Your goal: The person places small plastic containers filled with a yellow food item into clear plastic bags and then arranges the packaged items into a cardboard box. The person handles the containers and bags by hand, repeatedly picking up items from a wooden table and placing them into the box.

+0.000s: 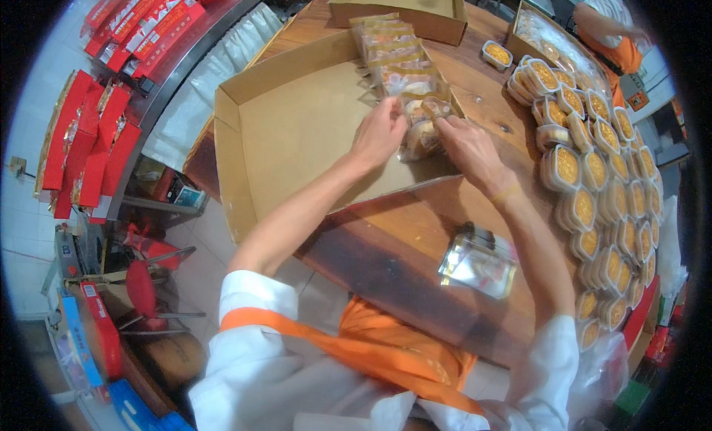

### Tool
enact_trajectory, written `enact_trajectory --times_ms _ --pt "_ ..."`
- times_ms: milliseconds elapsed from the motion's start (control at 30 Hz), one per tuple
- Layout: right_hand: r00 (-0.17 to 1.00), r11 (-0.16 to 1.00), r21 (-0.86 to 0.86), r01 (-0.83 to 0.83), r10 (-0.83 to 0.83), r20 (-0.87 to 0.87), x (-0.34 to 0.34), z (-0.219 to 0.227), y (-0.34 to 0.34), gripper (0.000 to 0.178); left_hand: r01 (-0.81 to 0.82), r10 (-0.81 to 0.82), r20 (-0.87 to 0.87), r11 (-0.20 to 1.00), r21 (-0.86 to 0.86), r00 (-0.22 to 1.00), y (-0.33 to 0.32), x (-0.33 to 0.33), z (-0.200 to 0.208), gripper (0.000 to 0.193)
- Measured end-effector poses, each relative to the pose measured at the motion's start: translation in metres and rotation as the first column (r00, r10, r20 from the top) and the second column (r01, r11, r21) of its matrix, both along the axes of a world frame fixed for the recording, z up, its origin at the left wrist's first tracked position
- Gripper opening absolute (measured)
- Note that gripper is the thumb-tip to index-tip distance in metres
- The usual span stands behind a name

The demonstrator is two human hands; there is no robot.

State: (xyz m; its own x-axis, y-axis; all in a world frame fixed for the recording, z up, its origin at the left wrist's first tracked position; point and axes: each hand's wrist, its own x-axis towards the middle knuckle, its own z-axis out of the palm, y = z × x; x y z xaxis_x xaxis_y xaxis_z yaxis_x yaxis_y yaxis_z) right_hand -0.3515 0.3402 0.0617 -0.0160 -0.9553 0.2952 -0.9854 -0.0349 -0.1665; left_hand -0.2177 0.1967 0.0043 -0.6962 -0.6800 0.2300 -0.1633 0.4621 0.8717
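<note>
Packing's mid-row: your left hand [380, 134] and right hand [467, 151] are both closed on a wrapped pastry [421, 133] in the flat box [297, 134], by the desk's far edge. Next, I'd seat it snug against the row.

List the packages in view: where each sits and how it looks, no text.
Wrapped cakes: row along the right wall of the shallow cardboard tray, clear and cream; left hand and right hand at its near end.
Tubbed cakes: clear tubs, golden, table's right edge.
Empty wrappers: shiny stack, table front.
Red boxes: flat, left shelf.
</note>
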Motion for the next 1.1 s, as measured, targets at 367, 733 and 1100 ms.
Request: enact_trajectory --times_ms 367,733,1100 --pt "0.970 0.963 -0.258 0.072 -0.008 0.242 -0.002 0.002 0.025 0.036 0.004 0.065 0.302 0.975 -0.224 0.951 0.027 -0.016 -0.010 0.086" --pt "0.754 0.717 -0.245 0.653 -0.583 0.303 -0.141 0.058 0.267 0.029 -0.052 0.128 0.232 0.950 -0.309 0.964 0.023 -0.012 0.017 0.061" --pt "0.543 0.537 -0.200 0.820 -0.839 -0.029 -0.320 0.074 0.425 0.020 -0.213 0.208 -0.046 0.966 -0.146 0.977 0.039 0.039 0.048 0.055"
